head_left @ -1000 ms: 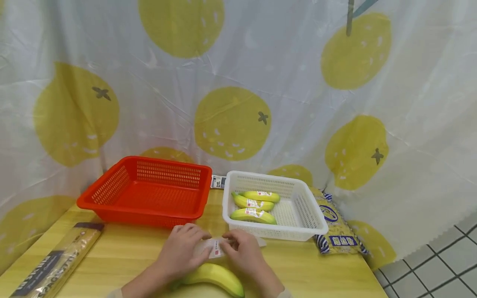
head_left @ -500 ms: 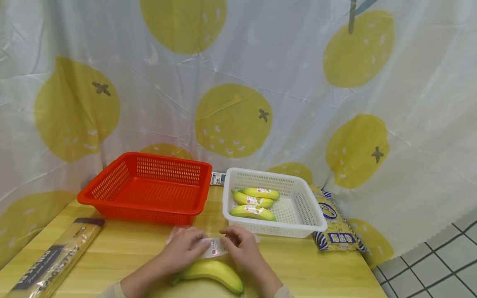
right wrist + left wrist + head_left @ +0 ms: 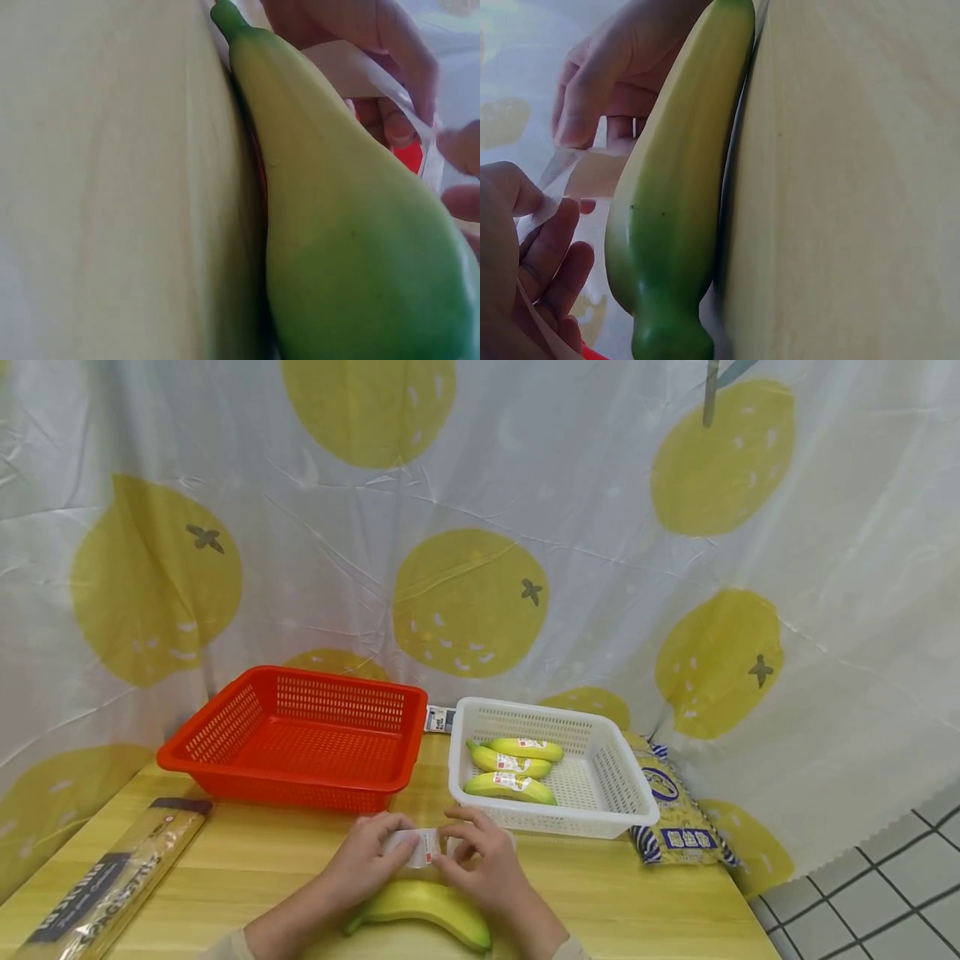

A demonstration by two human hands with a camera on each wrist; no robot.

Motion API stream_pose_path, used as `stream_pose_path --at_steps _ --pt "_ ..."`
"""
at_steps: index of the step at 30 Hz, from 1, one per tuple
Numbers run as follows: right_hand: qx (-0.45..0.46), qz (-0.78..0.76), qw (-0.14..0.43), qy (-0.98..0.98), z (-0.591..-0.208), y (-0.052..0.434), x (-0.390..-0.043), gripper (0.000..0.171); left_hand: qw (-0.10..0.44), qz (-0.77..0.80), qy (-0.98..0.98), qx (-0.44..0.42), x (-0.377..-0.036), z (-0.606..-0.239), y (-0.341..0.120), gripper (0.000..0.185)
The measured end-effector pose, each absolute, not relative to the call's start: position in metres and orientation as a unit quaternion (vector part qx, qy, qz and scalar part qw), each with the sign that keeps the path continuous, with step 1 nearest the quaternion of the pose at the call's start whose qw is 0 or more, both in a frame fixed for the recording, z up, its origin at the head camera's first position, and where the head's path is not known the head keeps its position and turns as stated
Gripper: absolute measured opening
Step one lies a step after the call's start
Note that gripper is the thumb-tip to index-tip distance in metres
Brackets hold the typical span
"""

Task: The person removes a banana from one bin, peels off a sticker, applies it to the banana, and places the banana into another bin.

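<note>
While both hands pinch a label (image 3: 411, 847), a banana (image 3: 427, 906) lies near.
Left hand (image 3: 367, 860) and right hand (image 3: 483, 864) fingers grasp its ends above the surface (image 3: 247, 860).

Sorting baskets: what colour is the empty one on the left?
Red; the basket shows best in the head view.

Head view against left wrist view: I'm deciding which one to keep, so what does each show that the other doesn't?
Only the head view shows the red basket, the white basket with three labelled bananas, the long packet on the left and the bag on the right. Only the left wrist view shows the loose banana's green stem end lying against the table, seen close up. Both show the left hand, the right hand, the label in their grip and the banana below it.
</note>
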State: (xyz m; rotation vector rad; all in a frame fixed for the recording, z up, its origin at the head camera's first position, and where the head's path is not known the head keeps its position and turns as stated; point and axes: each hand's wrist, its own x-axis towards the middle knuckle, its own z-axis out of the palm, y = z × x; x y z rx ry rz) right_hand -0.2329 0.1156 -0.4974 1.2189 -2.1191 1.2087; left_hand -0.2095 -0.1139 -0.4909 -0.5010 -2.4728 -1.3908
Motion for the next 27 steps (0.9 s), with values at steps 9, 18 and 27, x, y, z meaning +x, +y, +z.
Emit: stream_pose_path --at_steps 9,18,27 --pt "0.461 0.398 0.222 -0.761 -0.4959 0.1093 -0.2271 0.018 0.153 -0.475 -0.846 -0.187 -0.2086 -0.4924 -0.1113 0.013" --pt "0.438 0.405 0.216 -0.773 -0.4963 0.1092 -0.2258 0.005 0.141 -0.485 -0.843 -0.188 -0.2092 -0.4922 -0.1107 0.016" --pt "0.442 0.416 0.215 -0.765 -0.4964 0.1102 -0.2254 0.008 0.143 -0.491 -0.833 -0.209 -0.2088 -0.4946 -0.1116 0.015"
